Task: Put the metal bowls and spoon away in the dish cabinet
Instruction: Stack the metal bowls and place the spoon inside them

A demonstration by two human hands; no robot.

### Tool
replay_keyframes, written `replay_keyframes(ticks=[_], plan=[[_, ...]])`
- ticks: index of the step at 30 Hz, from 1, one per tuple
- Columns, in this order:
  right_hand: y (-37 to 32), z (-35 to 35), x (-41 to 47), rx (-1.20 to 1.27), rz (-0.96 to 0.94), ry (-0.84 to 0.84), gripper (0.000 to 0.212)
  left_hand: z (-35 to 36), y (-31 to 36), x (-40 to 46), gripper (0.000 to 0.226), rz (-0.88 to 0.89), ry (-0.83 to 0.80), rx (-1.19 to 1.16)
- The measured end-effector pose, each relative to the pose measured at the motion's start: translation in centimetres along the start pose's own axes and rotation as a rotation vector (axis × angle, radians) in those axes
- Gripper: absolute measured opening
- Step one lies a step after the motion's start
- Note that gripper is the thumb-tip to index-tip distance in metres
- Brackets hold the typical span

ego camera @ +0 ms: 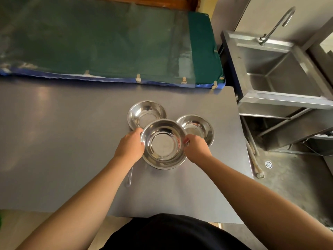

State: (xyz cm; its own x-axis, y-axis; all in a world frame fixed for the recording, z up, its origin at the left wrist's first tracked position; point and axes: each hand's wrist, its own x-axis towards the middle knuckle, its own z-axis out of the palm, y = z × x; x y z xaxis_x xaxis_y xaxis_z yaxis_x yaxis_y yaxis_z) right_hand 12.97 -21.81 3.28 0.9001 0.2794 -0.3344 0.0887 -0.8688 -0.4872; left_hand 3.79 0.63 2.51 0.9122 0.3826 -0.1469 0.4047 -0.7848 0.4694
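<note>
Left hand (130, 146) and right hand (195, 147) clamp the nearest metal bowl (163, 144) above the desk (63, 141). Two more bowls sit at eleven (146, 113) and one o'clock (197, 128). No writing is legible.

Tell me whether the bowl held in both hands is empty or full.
Empty. The held bowl faces up, its bare shiny bottom showing, with the left hand and right hand on its rim.

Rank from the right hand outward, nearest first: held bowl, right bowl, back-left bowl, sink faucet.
1. Held bowl: gripped by the right hand, on its left.
2. Right bowl: just behind the hand.
3. Back-left bowl: beyond the held bowl.
4. Sink faucet: far back-right.
</note>
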Motion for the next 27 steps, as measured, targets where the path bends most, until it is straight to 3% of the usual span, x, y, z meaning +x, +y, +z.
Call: replay_keyframes(ticks=[12,27], plan=[[5.3,-5.3,4.0,-0.009,0.127,0.085,0.029,3.6,7.6,5.6,0.031,0.091,-0.123,0.036],[9.3,-5.0,8.7,-0.103,0.165,0.027,0.027,7.7,10.5,8.9,0.026,0.095,-0.193,0.137]])
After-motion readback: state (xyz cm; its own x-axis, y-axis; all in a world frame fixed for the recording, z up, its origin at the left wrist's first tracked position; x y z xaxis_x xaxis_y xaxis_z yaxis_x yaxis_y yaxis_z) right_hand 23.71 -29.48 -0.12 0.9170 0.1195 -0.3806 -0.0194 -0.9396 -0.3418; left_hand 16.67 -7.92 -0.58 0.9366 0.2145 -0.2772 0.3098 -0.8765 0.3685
